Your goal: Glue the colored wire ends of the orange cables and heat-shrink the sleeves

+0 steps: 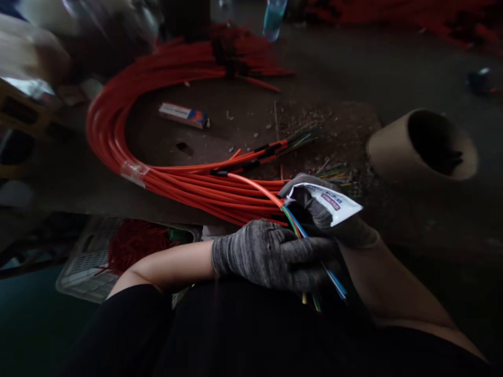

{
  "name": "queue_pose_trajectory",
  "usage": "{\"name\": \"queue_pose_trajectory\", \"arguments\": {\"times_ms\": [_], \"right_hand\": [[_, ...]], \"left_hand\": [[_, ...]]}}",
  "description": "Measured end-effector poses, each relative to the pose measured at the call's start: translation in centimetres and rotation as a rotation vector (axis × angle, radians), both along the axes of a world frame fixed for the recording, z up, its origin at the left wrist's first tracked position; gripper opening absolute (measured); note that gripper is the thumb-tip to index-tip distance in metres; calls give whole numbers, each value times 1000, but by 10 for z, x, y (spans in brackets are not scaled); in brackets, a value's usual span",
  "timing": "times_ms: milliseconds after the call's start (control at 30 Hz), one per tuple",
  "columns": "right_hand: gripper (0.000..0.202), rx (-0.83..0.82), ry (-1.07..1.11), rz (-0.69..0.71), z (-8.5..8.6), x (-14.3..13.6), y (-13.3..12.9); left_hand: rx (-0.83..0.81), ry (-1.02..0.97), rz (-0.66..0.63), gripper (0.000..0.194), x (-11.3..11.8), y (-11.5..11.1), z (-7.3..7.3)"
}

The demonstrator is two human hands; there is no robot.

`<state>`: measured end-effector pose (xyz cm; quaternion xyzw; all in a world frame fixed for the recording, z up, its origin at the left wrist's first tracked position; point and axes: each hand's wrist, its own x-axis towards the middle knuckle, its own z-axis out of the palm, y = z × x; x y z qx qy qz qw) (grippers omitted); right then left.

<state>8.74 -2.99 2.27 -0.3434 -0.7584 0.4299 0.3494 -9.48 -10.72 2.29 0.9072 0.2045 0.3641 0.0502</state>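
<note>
My left hand (271, 254), in a grey knit glove, is closed over thin coloured wires (293, 220). These blue, green, yellow and red strands come out of the cut end of an orange cable (261, 189), and their loose ends hang below my fingers. My right hand (357, 233), gloved too, is closed on a flattened white packet or tube (341, 205) with printing, close to where the cable's jacket ends. Part of the right fingers is hidden behind it. Behind both hands lies a bundle of orange cables (188, 191), wrapped with clear tape.
A cardboard tube (387, 146) lies at the right on the dark tabletop. A small printed box (183, 114) sits inside the cable loop. Stripped wire ends (304, 137) rest on a board (334, 112). A crate (84, 277) with red scraps stands lower left; a bottle (274, 21) is at the back.
</note>
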Motion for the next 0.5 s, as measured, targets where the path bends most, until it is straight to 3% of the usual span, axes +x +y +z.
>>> {"name": "queue_pose_trajectory", "arguments": {"times_ms": [100, 200, 367, 500], "right_hand": [[27, 42, -25, 4, -5, 3, -4], [22, 115, -28, 51, -1, -1, -2], [16, 202, -115, 262, 10, -3, 4], [19, 166, -104, 168, -4, 3, 9]], "left_hand": [[220, 79, -50, 25, 9, 0, -14], [332, 49, -64, 22, 10, 5, -14], [282, 92, -7, 24, 9, 5, -8], [252, 58, -55, 21, 11, -1, -1]]}}
